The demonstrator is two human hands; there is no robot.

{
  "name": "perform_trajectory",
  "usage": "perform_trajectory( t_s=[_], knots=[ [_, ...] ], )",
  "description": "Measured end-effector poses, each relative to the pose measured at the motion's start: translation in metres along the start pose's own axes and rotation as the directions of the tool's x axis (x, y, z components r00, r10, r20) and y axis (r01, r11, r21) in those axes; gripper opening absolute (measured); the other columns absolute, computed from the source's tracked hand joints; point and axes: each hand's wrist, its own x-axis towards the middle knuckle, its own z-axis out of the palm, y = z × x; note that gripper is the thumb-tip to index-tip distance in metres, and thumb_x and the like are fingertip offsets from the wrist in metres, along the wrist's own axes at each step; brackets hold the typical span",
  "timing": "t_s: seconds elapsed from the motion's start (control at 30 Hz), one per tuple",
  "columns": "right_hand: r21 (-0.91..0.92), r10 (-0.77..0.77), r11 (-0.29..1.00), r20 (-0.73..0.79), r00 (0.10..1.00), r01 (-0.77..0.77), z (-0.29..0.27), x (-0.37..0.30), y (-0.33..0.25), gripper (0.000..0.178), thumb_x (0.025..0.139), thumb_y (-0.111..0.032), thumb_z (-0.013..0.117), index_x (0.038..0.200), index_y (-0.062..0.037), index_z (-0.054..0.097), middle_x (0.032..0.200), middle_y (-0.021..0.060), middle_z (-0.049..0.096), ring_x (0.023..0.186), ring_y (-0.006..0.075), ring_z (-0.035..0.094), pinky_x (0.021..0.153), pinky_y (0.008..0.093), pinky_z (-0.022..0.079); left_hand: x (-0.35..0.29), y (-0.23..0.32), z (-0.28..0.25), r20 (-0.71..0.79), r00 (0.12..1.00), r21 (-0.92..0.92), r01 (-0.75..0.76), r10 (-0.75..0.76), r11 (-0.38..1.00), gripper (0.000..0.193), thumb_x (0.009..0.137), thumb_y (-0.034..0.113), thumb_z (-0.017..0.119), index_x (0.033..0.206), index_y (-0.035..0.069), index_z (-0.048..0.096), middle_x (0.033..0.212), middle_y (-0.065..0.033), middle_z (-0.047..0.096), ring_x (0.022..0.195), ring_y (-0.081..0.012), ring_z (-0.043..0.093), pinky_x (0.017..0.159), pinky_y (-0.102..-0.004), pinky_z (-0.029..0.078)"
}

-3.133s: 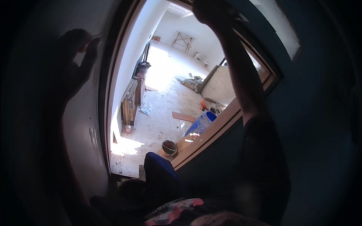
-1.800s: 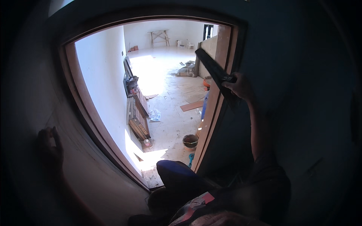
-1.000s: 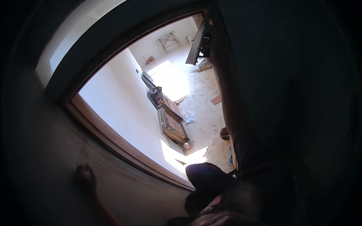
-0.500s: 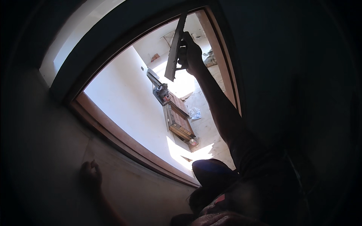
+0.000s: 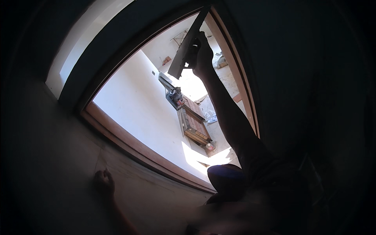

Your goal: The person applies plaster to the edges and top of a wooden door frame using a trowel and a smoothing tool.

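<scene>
My right hand point(image 5: 204, 55) is raised at the upper middle, its fingers wrapped round the handle of a plastering trowel point(image 5: 190, 41). The long flat blade shows dark against the bright opening. It slants, its upper end close to the top corner of the reddish-brown frame point(image 5: 231, 51); whether they touch I cannot tell. Low on the left, my left hand point(image 5: 103, 182) is curled closed in dim light, in front of or against the plain wall point(image 5: 145, 196). Anything within its fingers is hidden. A dark cap point(image 5: 226, 176) is between the two arms at the bottom.
Beyond the frame is a sunlit room with a white wall point(image 5: 133, 94). A wooden structure with reddish slats point(image 5: 196, 125) stands along that wall, with dark clutter point(image 5: 174, 96) at its end. A crumpled white-and-blue bag point(image 5: 211, 116) lies beside it.
The view has shifted, so the frame and room appear slightly farther right. The trowel's upper end has swung right and its blade leans more. My left hand stays curled.
</scene>
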Motion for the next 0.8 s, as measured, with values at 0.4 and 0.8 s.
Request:
perform_trajectory(
  t_s=[0.4, 0.8],
  knots=[
    [-0.010, -0.062, 0.998, 0.021, 0.998, 0.062, 0.019, 0.040, -0.038, 0.039, 0.094, -0.048, 0.058, 0.092, -0.0091, 0.054, 0.053, -0.0027, 0.040, 0.039, 0.0086, 0.037, 0.035, 0.0250, 0.029, -0.002, -0.007, 0.010, 0.011, 1.000, -0.005, 0.003, -0.003, 1.000, 0.029, 0.095, 0.019, 0.056, 0.072, 0.002, 0.050, 0.068, -0.0159, 0.051, 0.064, -0.0349, 0.055, 0.060, -0.0442, 0.043],
    [0.080, -0.183, 0.981, 0.042, 0.982, 0.179, 0.096, 0.041, 0.009, 0.048, 0.095, -0.056, 0.052, 0.091, -0.0087, 0.052, 0.061, 0.0035, 0.049, 0.046, 0.0152, 0.051, 0.040, 0.0322, 0.044, 0.002, 0.002, 0.001, 0.029, 0.999, -0.006, -0.025, 0.025, 1.000, 0.024, 0.093, 0.016, 0.057, 0.073, 0.003, 0.051, 0.070, -0.0155, 0.053, 0.065, -0.0346, 0.056, 0.060, -0.0440, 0.045]
  ],
)
